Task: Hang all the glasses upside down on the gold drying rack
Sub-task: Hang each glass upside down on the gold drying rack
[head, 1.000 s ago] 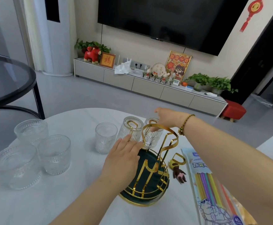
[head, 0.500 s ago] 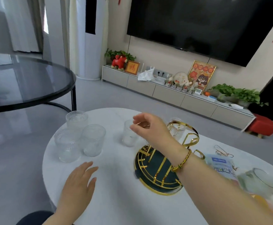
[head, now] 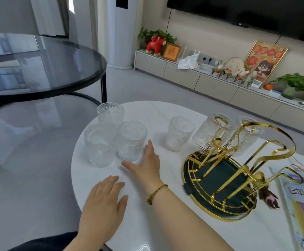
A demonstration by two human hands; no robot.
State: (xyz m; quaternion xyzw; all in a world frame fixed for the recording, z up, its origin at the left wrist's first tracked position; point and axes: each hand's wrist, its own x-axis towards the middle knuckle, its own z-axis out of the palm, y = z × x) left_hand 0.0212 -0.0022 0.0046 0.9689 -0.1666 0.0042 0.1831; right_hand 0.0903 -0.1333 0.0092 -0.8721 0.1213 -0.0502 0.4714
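Observation:
The gold drying rack (head: 238, 171) with a dark green base stands on the right of the white table (head: 165, 223). Two glasses hang upside down on its far hooks, one at the left (head: 206, 136) and one behind the handle (head: 245, 140). A single upright glass (head: 179, 135) stands just left of the rack. Three more upright glasses cluster at the table's left edge, the nearest (head: 132, 140) beside two others (head: 100, 144) (head: 110, 114). My right hand (head: 145, 165) is open, its fingertips close to the nearest clustered glass. My left hand (head: 103, 201) lies flat and open on the table.
A packet of coloured straws (head: 303, 205) and a small brown tassel (head: 268, 196) lie right of the rack. A dark round glass table (head: 39, 69) stands to the left across a gap. A low cabinet (head: 220, 87) with ornaments runs along the far wall.
My right hand left the rack and swung left and down toward the three clustered glasses. My left hand came off the rack and settled flat on the table. The view shifted left.

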